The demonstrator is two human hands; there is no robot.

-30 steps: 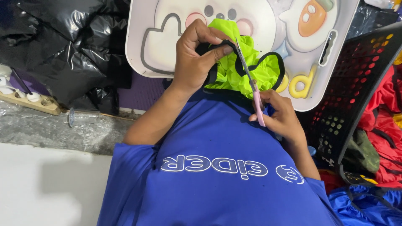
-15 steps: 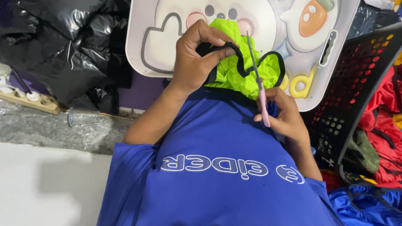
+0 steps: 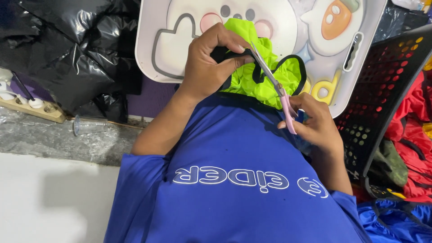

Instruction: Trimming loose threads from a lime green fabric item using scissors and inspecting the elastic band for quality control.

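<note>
My left hand (image 3: 209,63) pinches the black trim of a neon-green garment (image 3: 265,78), holding it up over my chest. My right hand (image 3: 315,128) grips pink-handled scissors (image 3: 275,87). Their metal blades point up and left across the green cloth, with the tips right by my left fingertips and the black edging. The garment hangs bunched between both hands, in front of a white cartoon-printed board (image 3: 180,27). My blue shirt (image 3: 234,198) fills the lower part of the view.
Black plastic bags (image 3: 67,49) are piled at the upper left. A power strip (image 3: 31,105) lies on bubble wrap at the left. A black perforated basket (image 3: 387,85) stands at the right, with red clothes (image 3: 416,135) beyond it and blue fabric (image 3: 396,220) at the lower right.
The scissors tilted more upright half a second ago and now lean back with the tips toward my left fingers. My right hand shifted slightly. My left hand keeps its pinch.
</note>
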